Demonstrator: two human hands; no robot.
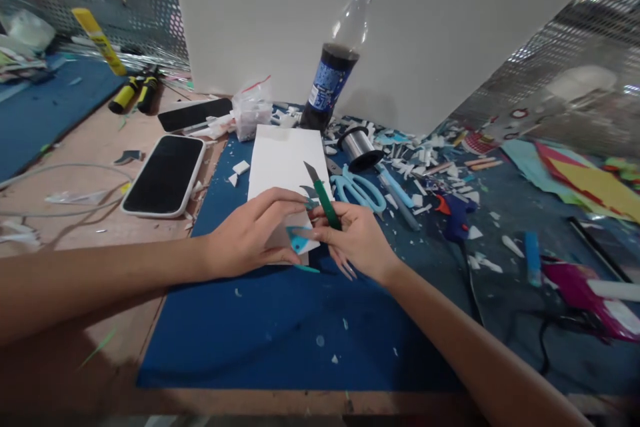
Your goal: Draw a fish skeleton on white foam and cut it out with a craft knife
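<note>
My right hand (357,240) is closed around a green-handled craft knife (323,197), whose blade points up and away over a white foam sheet (283,160). My left hand (250,233) rests on the near end of that sheet with its fingers curled, pinching a small teal piece (299,239) against it. The sheet lies on a blue cutting mat (270,327). Both hands meet at the sheet's near right corner.
A cola bottle (335,67) stands behind the sheet before a white board (400,27). Light-blue scissors (357,188), a wire spool (357,147), a blue glue gun (455,213) and foam scraps lie to the right. Two phones (165,173) lie to the left.
</note>
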